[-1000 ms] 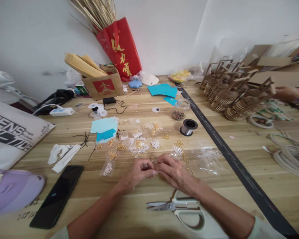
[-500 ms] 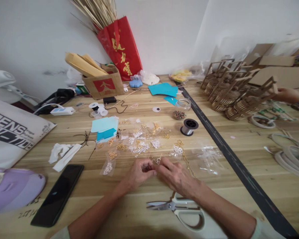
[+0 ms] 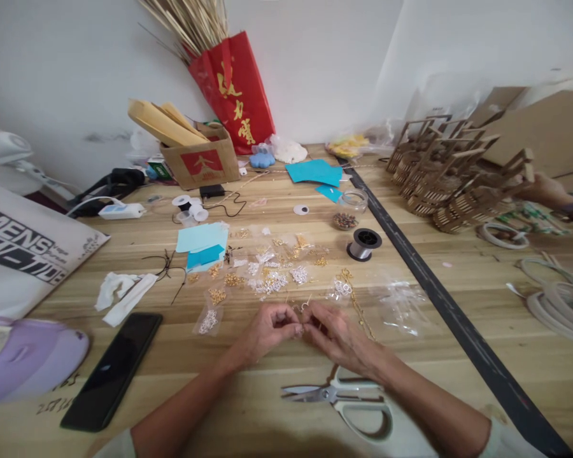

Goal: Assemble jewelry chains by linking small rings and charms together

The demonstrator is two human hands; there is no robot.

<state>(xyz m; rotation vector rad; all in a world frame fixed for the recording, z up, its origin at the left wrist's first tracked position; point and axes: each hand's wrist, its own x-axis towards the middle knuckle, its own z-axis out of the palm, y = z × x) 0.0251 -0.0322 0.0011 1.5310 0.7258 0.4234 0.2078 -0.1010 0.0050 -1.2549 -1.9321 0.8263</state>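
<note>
My left hand (image 3: 275, 327) and my right hand (image 3: 337, 334) meet fingertip to fingertip low over the table. Both are closed in a pinch; whatever sits between the fingertips is too small to name. Just beyond them lie small rings and pins (image 3: 302, 305). Piles of silver findings (image 3: 272, 281) and gold findings (image 3: 233, 280) are spread out past the hands. A gold chain (image 3: 360, 315) and a bag of silver rings (image 3: 341, 289) rest beside my right hand. Under my right forearm lie open scissors (image 3: 337, 393) with pale handles.
A black phone (image 3: 112, 372) lies at left, near a purple object (image 3: 33, 362). A spool of wire (image 3: 364, 244) and a jar of beads (image 3: 346, 219) stand beyond. At right, another person's hand (image 3: 544, 191) touches small wooden baskets (image 3: 458, 184). Clear plastic bags (image 3: 401, 302) lie right.
My right hand's fingers have shifted slightly while the two hands stay together. At far right, the other person's hand and the baskets have moved a little. The view has drifted slightly.
</note>
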